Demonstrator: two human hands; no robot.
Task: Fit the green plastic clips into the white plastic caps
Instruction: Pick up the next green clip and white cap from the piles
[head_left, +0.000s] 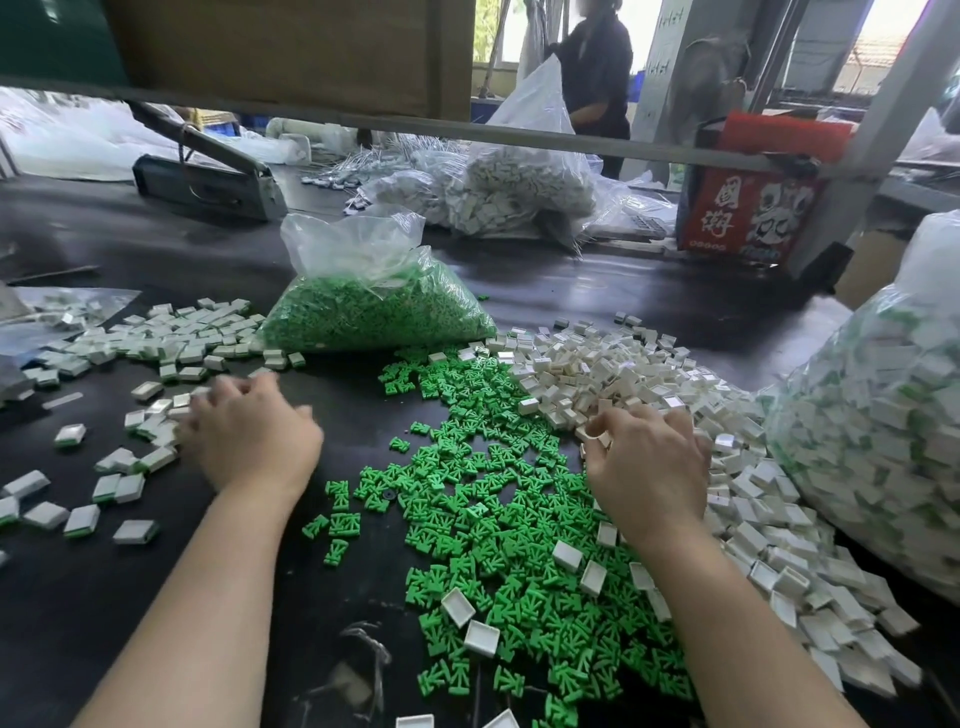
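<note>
Clips (498, 499), green, lie heaped on the dark surface (358, 410) between my hands; white caps (618, 374) are piled beside them at the right. My right hand (649, 457) pinches a cap; my left hand (254, 436) rests on finished pieces (156, 343), its grip I cannot tell. I fear my forearm sweeps clips into caps, mixing the piles.
</note>
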